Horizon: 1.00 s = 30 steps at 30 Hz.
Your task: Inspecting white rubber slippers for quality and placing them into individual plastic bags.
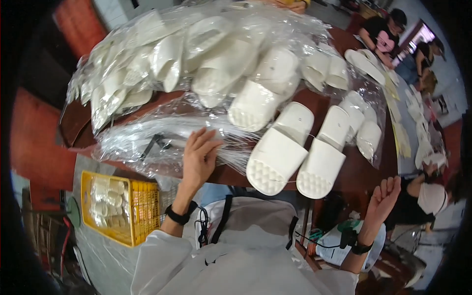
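Note:
A pair of white slippers lies at the front edge of the table, the left slipper [277, 155] and the right slipper [322, 157] side by side, with bumpy footbed toes toward me. A thin clear strand runs between them. My left hand [199, 156] is left of the pair, over a bundle of clear plastic strands [231, 150] in a plastic bag; its fingers are loosely bent and apart, and I see nothing held. My right hand [381, 200] is raised to the right of the pair, off the table edge, fingers loosely curled and apart with nothing visible in them.
Bagged white slippers [221, 59] are heaped across the back of the brown table [226, 176]. A yellow crate [145, 211] holding bagged slippers stands on the floor at the left. Green-handled scissors [314, 235] lie below the right side. Other people [383, 37] sit at the right.

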Tool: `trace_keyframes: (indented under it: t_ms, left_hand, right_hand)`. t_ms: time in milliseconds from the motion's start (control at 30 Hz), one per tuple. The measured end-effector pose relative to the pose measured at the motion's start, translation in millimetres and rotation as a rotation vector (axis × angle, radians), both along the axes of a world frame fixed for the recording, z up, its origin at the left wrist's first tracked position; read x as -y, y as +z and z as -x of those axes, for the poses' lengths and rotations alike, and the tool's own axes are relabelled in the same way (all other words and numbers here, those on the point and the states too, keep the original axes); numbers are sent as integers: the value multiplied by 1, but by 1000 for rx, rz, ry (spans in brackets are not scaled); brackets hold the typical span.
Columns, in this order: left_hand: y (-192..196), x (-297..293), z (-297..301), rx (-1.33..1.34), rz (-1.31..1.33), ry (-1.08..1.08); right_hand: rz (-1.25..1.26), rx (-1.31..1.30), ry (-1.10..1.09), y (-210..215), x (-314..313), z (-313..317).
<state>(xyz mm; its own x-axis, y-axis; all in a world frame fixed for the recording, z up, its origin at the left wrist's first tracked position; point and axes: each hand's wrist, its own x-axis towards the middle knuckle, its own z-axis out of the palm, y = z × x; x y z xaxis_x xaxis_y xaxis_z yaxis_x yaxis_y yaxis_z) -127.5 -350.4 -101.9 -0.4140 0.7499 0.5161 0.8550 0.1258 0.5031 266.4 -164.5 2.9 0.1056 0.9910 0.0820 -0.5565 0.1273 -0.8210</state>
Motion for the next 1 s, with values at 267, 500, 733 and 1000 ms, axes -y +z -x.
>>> trace_keyframes:
  t_ms: [267,500,733,1000]
  left_hand:
    - [85,-10,-51,-64,183,-130]
    - [101,-48,-127,751,158,-627]
    - [95,-59,-134,672,155,-571]
    - [94,-78,-121,572,125,-587]
  right_hand:
    - [44,604,357,-9,37,27]
    - [-155,638,706,-36,83,93]
    - [-22,466,742,-38,89,95]
    - [93,462,706,-65,102,59]
